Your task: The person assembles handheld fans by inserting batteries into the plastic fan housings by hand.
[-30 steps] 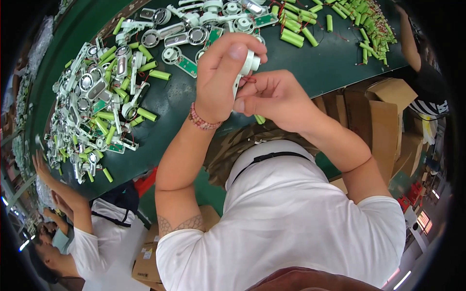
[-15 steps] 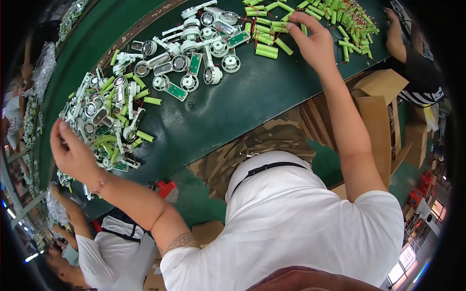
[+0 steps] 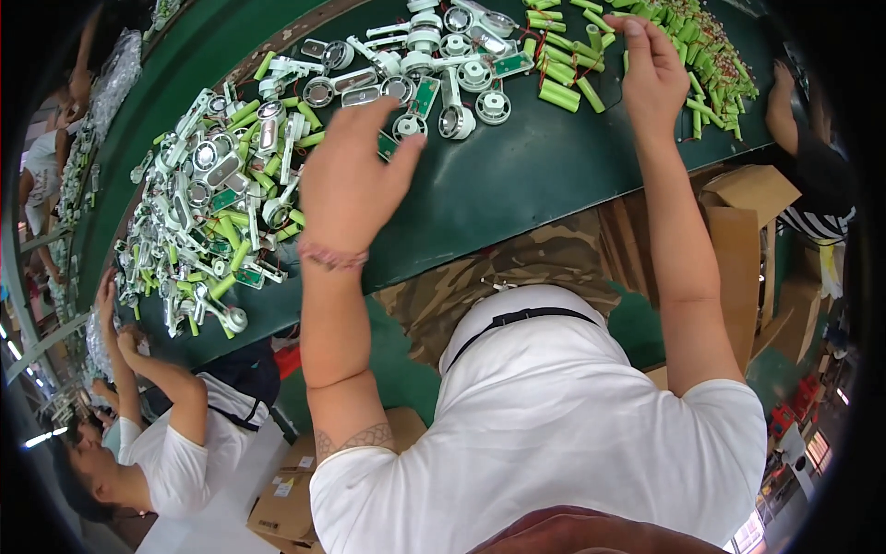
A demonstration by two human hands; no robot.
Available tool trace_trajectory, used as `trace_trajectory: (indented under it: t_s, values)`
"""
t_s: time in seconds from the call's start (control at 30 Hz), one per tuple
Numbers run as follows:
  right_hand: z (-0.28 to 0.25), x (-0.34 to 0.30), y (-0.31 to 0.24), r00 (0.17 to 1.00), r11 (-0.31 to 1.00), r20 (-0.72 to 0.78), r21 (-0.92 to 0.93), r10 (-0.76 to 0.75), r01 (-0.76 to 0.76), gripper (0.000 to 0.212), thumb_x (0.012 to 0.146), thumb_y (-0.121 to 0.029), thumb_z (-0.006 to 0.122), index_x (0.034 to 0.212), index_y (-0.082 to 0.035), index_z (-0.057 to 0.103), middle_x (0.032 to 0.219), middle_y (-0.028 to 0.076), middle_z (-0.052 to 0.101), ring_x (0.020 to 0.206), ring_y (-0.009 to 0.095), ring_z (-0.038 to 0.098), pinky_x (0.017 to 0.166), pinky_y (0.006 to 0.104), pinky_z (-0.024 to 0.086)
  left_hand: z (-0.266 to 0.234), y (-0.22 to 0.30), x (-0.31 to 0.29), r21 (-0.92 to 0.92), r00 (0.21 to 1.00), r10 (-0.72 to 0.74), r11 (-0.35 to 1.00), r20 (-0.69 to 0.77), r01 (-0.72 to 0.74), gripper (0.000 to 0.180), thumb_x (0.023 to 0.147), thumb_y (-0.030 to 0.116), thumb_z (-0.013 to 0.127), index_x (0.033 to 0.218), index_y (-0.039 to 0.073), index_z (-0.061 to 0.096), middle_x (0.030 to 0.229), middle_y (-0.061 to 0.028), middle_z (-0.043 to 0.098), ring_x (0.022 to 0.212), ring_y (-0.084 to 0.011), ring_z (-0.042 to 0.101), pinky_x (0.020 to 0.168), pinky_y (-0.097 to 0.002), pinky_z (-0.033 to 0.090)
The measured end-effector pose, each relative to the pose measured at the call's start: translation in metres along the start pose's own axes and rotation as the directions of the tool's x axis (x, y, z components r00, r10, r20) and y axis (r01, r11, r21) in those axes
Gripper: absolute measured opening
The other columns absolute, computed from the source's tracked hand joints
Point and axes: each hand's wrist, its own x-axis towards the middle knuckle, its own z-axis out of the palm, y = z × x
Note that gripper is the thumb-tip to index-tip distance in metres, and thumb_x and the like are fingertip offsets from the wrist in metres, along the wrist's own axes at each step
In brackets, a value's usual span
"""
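My left hand (image 3: 355, 180) hovers with its fingers stretched and thumb apart, holding nothing. Beneath and beyond it are white plastic assemblies with round silver speaker-like parts (image 3: 454, 122) and small green circuit boards (image 3: 425, 97). My right hand (image 3: 655, 78) is farther right, thumb and forefinger pinched at the end of a green cylindrical battery (image 3: 598, 19); the fingertips partly hide the grip. Several loose green batteries (image 3: 559, 95) with thin red wires lie beside that hand. To the left, a dense heap (image 3: 198, 198) mixes white assemblies with green batteries.
A dark green table (image 3: 526, 162) carries everything. At its far right is a big pile of wired green batteries (image 3: 715, 60), near a co-worker's arm (image 3: 783, 106). Open cardboard boxes (image 3: 734, 240) stand at the right. Another person (image 3: 175, 434) works at lower left.
My left hand has moved right from the left heap to above the spaced-out white assemblies, its fingers spreading. My right hand stays by the loose batteries. The whole view has shifted slightly.
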Motion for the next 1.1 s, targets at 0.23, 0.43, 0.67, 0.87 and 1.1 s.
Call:
trace_trajectory:
  t_s: [0.23,0.43,0.67,0.87,1.1]
  values:
    - [0.018,-0.034,-0.051,0.809,0.656,0.131,0.518,0.573,-0.549,0.029,0.093,-0.022,0.064,0.108,0.003,0.065,0.107,0.008,0.066,0.099,0.012,0.062,0.069,0.024,0.046,0.031,-0.018,0.019,0.194,0.992,0.092,0.975,0.082,-0.107,0.032,0.076,0.027,0.071,0.1,0.008,0.063,0.088,-0.0132,0.065,0.083,-0.0332,0.063,0.071,-0.0428,0.051]
    - [0.015,-0.063,-0.076,0.663,0.481,0.358,0.478,0.658,-0.735,0.031,0.094,-0.018,0.063,0.117,0.002,0.061,0.109,0.008,0.065,0.106,0.015,0.061,0.077,0.0246,0.046,0.036,-0.03,0.023,-0.172,0.983,0.116,0.975,-0.145,-0.14,0.028,0.073,0.017,0.068,0.099,0.007,0.067,0.091,-0.0102,0.063,0.079,-0.0261,0.063,0.069,-0.0343,0.052]
    - [0.033,-0.093,-0.103,0.629,0.514,0.616,0.387,0.473,-0.766,0.026,0.091,-0.003,0.062,0.117,0.004,0.063,0.107,0.009,0.067,0.097,0.014,0.064,0.088,0.0265,0.051,0.017,-0.046,0.025,-0.824,0.96,-0.04,0.523,-0.279,-0.218,0.041,0.08,-0.01,0.054,0.12,-0.004,0.057,0.11,-0.0069,0.059,0.088,-0.0109,0.057,0.077,-0.0235,0.048]
    - [0.041,-0.096,-0.111,0.576,0.479,0.703,0.369,0.417,-0.796,0.023,0.092,-0.003,0.059,0.114,0.004,0.063,0.106,0.011,0.067,0.098,0.016,0.062,0.102,0.0364,0.043,0.019,-0.047,0.024,-0.986,0.976,-0.161,0.107,-0.146,-0.13,0.039,0.089,0.014,0.053,0.124,-0.005,0.051,0.106,-0.0115,0.063,0.094,-0.0191,0.061,0.085,-0.0292,0.048]
    - [0.051,-0.1,-0.104,0.788,0.815,0.595,0.372,0.158,-0.444,0.016,0.092,-0.004,0.061,0.105,0.002,0.067,0.103,0.011,0.068,0.096,0.016,0.064,0.11,0.0381,0.034,0.025,-0.036,0.018,-0.966,1.0,-0.02,-0.258,0.019,0.013,0.043,0.092,0.024,0.045,0.124,-0.004,0.049,0.101,-0.0144,0.063,0.091,-0.0256,0.064,0.085,-0.0372,0.052]
